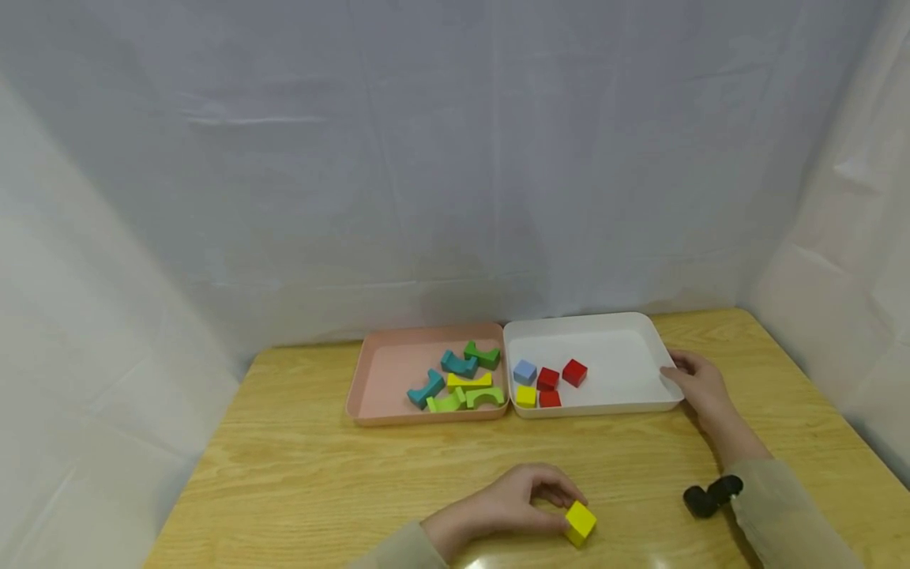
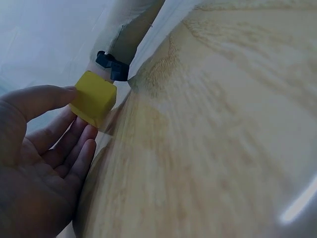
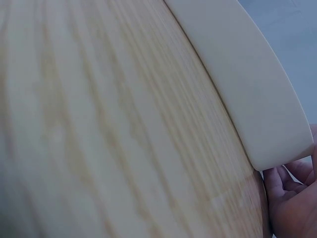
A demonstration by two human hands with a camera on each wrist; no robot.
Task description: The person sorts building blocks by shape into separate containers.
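Observation:
My left hand (image 1: 522, 502) pinches a yellow cube (image 1: 580, 523) between thumb and fingertips, low over the front part of the table. The left wrist view shows the same cube (image 2: 94, 99) held at the fingertips, with the palm bare. At the right end of the white tray (image 1: 626, 363), my right hand (image 1: 700, 387) grips the rim, thumb over the edge and fingers outside. The tray's outer wall (image 3: 247, 84) fills the upper right of the right wrist view. Inside the tray lie a light blue cube (image 1: 524, 372), a yellow cube (image 1: 526, 396) and three red cubes (image 1: 575, 373).
Left of the white tray, touching it, stands a pink tray (image 1: 384, 371). It holds several arched blocks (image 1: 469, 382) in teal, green and yellow. Both trays stand at the back of the wooden table (image 1: 320, 474), before a pale curtain (image 1: 426, 158).

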